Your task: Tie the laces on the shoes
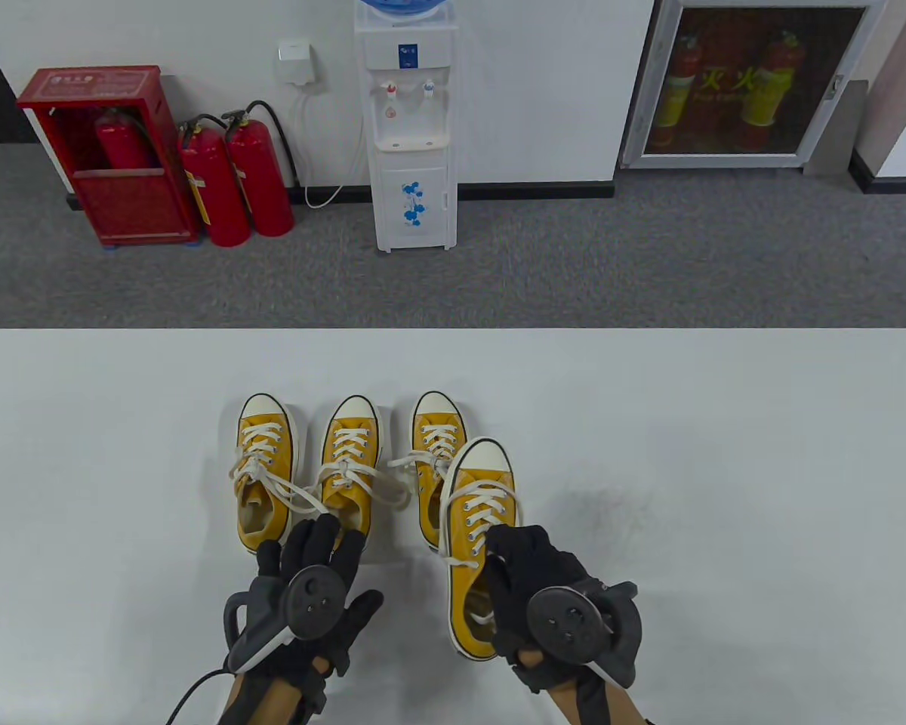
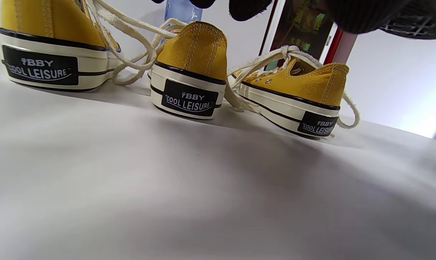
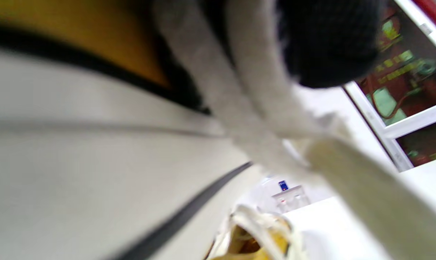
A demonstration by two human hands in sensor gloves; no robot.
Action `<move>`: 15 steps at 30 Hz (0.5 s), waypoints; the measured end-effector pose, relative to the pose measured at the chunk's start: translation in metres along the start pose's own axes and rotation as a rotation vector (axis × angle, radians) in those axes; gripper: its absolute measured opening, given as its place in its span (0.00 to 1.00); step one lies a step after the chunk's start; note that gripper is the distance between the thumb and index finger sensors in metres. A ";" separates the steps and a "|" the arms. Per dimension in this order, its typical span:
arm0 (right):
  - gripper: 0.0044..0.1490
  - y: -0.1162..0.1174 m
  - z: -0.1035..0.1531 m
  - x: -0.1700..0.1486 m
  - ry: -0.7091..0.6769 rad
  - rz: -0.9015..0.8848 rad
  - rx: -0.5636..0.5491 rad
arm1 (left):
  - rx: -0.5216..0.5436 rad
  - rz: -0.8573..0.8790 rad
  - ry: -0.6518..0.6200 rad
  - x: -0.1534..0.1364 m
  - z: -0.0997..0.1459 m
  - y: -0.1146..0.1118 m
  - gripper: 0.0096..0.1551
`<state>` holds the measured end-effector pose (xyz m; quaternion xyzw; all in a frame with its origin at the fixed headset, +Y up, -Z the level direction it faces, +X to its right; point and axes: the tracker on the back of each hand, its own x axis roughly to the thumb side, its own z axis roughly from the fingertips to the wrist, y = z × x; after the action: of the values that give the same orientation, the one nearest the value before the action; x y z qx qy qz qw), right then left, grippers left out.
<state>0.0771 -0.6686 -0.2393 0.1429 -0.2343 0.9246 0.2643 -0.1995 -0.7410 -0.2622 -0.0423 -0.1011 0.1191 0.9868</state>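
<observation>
Three yellow canvas sneakers stand side by side on the white table point(image 1: 725, 453): the left shoe point(image 1: 264, 468), the middle shoe point(image 1: 351, 461) and the third shoe point(image 1: 432, 445), all with white laces. A fourth shoe point(image 1: 479, 498) lies nearer, overlapping the third. My right hand point(image 1: 528, 574) curls over its collar. In the right wrist view, blurred lace strands point(image 3: 250, 94) run beside a black fingertip point(image 3: 330, 43) along the white sole point(image 3: 95, 151). My left hand point(image 1: 317, 544) has spread, straight fingers at the middle shoe's heel point(image 2: 194, 54) and holds nothing.
Loose lace ends point(image 1: 302, 495) trail between the left and middle shoes. The table's far edge point(image 1: 453, 330) runs behind the shoes. On the floor beyond stand a water dispenser point(image 1: 411, 128) and red fire extinguishers point(image 1: 234, 181). A cable point(image 1: 196, 687) hangs from my left wrist.
</observation>
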 end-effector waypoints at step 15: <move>0.28 0.039 0.009 0.048 -0.131 0.034 0.105 | 0.021 0.018 0.009 -0.005 0.001 0.004 0.50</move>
<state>0.0176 -0.6822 -0.2269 0.2126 -0.2047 0.9286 0.2249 -0.2054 -0.7381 -0.2627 -0.0333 -0.0953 0.1291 0.9865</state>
